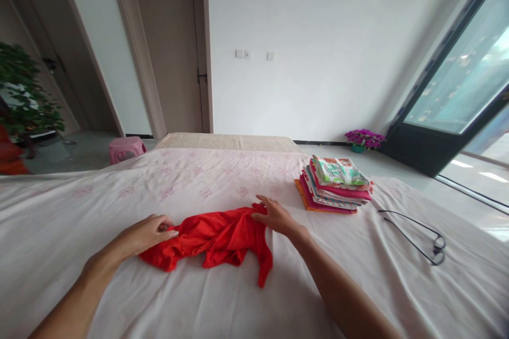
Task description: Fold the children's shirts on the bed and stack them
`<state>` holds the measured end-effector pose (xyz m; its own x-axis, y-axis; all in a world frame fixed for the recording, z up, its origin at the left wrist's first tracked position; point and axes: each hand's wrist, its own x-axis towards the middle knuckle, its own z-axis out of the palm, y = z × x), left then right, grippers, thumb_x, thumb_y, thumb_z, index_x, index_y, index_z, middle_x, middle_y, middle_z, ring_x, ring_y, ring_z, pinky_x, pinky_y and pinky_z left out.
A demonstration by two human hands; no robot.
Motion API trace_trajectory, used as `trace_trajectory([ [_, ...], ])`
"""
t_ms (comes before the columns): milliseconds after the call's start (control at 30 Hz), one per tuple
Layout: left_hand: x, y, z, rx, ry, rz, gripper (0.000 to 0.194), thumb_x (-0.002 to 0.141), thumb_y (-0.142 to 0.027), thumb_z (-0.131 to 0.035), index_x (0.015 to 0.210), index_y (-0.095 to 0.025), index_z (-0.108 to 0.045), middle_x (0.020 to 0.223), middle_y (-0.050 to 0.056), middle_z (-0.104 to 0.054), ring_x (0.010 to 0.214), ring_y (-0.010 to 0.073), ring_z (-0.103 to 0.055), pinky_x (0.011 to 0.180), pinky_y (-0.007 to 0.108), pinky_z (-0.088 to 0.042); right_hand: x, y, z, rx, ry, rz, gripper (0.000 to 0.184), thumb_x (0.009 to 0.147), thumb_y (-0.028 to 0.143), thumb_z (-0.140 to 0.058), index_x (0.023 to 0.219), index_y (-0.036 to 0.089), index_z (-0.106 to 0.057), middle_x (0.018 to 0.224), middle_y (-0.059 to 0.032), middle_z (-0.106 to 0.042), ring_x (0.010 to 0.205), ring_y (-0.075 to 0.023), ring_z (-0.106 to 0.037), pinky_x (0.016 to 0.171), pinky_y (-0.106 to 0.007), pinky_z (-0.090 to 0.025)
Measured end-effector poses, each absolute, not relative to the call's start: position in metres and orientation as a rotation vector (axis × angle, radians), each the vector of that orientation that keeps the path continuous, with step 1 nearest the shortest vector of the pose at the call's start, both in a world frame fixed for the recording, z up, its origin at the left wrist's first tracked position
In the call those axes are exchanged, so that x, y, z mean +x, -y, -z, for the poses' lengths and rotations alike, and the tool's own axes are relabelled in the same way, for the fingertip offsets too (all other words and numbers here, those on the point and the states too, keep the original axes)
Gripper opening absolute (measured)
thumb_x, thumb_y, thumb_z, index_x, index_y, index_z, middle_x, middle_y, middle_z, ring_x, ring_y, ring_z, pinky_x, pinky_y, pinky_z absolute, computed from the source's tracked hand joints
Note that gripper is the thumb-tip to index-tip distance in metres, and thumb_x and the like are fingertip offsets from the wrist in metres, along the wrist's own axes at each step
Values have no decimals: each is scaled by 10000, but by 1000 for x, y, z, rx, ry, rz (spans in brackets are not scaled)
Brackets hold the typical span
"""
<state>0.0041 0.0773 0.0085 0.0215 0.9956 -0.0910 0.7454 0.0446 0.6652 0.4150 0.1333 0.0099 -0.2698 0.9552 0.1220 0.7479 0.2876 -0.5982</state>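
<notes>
Cloth [214, 235], one red piece, lying rumpled on the near middle of the sheet [234, 302].
At far left stands one plant [24, 85], then one pink stool [126, 149] beyond the sheet; the left hand [149, 233] has its fingers curled closed on the cloth's left end, the right hand [274, 215] rests at its right end, thumb and forefinger parted with red edge between them; right of that sits one stack [338, 185] of folded fabrics, several layers, too tight to count, then one pot of purple flowers [365, 139] on the far floor and one pair of glasses [437, 248], arms open, at near right.
</notes>
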Motion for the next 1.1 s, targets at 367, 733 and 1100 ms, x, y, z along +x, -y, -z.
trace_trajectory([
  [367, 7, -74, -20, 1498, -1520, -955, 287, 753, -434, -640, 924, -205, -612, 812, -13, -688, 769, 196, -642, 697, 261, -480, 398, -85, -84, -743, 2212, -1913, 391, 821, 452, -713, 1071, 152, -738, 802, -28, -702, 672, -117, -607, 639, -227, -456],
  [733, 51, -65, -31, 1105, -1033, -1589, 302, 705, -347, -794, 797, -205, -544, 983, 34, -713, 935, 222, -687, 756, 297, -530, 340, -135, -8, -1222, 1937, -1460, 518, 822, 329, -668, 1304, 155, -593, 790, 1, -652, 644, -109, -558, 572, -228, -403],
  [1100, 30, -70, -23, 1220, -1254, -1547, 411, 719, -447, -779, 1015, -200, -635, 887, 22, -716, 781, 174, -666, 724, 270, -520, 335, -128, -55, -836, 1371, -1569, 268, 719, 401, -737, 782, 193, -580, 650, 52, -533, 580, -88, -441, 577, -226, -323],
])
